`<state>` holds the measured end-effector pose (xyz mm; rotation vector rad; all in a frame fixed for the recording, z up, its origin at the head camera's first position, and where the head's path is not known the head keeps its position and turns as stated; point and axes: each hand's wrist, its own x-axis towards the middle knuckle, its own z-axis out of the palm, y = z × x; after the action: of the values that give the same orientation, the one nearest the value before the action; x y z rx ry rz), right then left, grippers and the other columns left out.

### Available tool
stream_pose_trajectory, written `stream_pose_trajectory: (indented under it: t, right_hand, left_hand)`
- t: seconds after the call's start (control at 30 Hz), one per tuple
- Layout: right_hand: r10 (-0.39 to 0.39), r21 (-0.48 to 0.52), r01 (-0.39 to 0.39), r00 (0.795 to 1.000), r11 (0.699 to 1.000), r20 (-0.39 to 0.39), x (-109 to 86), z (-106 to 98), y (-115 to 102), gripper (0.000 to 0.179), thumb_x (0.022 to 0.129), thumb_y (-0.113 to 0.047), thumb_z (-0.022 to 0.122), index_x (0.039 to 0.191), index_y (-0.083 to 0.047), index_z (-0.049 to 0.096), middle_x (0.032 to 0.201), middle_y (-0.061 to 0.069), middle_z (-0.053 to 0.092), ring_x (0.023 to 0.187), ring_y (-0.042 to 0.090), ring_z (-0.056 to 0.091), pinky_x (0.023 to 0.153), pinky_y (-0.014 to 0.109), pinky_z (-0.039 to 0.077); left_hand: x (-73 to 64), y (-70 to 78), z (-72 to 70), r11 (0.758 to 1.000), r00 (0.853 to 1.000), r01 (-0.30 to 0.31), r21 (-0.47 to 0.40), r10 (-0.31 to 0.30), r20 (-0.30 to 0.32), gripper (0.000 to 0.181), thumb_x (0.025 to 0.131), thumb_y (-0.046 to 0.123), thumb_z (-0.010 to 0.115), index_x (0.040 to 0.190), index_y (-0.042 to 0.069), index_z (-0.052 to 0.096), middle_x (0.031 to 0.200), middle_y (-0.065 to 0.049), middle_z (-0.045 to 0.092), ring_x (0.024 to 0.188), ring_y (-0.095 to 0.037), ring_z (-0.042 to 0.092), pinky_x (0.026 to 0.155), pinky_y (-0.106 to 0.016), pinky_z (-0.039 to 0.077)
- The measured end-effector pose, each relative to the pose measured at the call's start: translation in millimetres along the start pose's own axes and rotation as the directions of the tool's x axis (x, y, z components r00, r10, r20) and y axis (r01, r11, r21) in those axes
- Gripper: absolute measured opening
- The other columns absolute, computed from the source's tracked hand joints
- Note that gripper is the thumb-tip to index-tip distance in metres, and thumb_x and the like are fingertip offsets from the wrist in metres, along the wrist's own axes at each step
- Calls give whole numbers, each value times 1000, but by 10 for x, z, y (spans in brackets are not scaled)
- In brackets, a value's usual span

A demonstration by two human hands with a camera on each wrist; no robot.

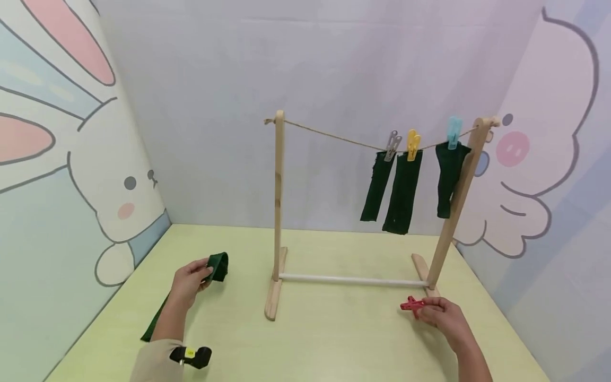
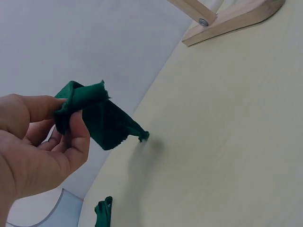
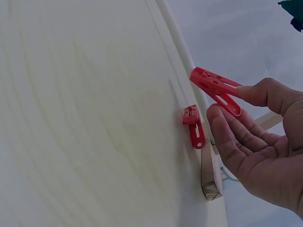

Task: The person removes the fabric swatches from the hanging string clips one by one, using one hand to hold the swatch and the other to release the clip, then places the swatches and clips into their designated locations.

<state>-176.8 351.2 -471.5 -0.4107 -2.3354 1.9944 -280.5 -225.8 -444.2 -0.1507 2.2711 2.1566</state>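
Observation:
At the table's left side, my left hand pinches a dark green cloth strip between thumb and fingers. The strip is folded over near the grip, and its lower end hangs close to the tabletop. Another green cloth lies on the table, partly hidden behind my left forearm. My right hand holds a red clothespin by its handle end, near the right foot of the wooden stand. A second red clothespin is on the table just below it, seen clearly in the right wrist view.
A wooden stand has a string across its top and a white bar low down. Three dark green cloths hang toward the right, under a grey clothespin, a yellow clothespin and a blue clothespin.

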Motion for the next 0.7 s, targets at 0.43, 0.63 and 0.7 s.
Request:
stream_pose_trajectory:
  t: [0.43, 0.63, 0.7]
  right_hand:
    - [73, -62, -78, 994, 995, -86, -60, -56, 96, 47, 82, -2, 65, 118, 19, 43, 87, 7, 63, 75, 9, 60, 67, 26, 51]
    - [68, -16, -69, 994, 997, -88, -55, -74, 130, 49, 82, -1, 66, 119, 19, 41, 87, 7, 62, 74, 10, 62, 69, 27, 52]
    - [67, -11, -68, 994, 998, -89, -59, -83, 135, 49, 82, -1, 66, 120, 18, 41, 88, 7, 61, 75, 10, 62, 69, 28, 52]
  left_hand:
    - [-358, -246, -166, 993, 999, 50, 104, -50, -8, 49, 95, 6, 51, 138, -11, 33, 124, -25, 41, 85, -10, 54, 75, -34, 51]
    - [-432, -328, -301, 978, 997, 74, 195, -75, -1, 49, 92, 6, 55, 133, -15, 38, 109, -16, 52, 81, -14, 52, 67, -34, 50]
    - [-459, -347, -335, 972, 995, 95, 214, -96, -3, 48, 90, 5, 57, 131, -15, 40, 100, -10, 56, 78, -16, 52, 65, -34, 50]
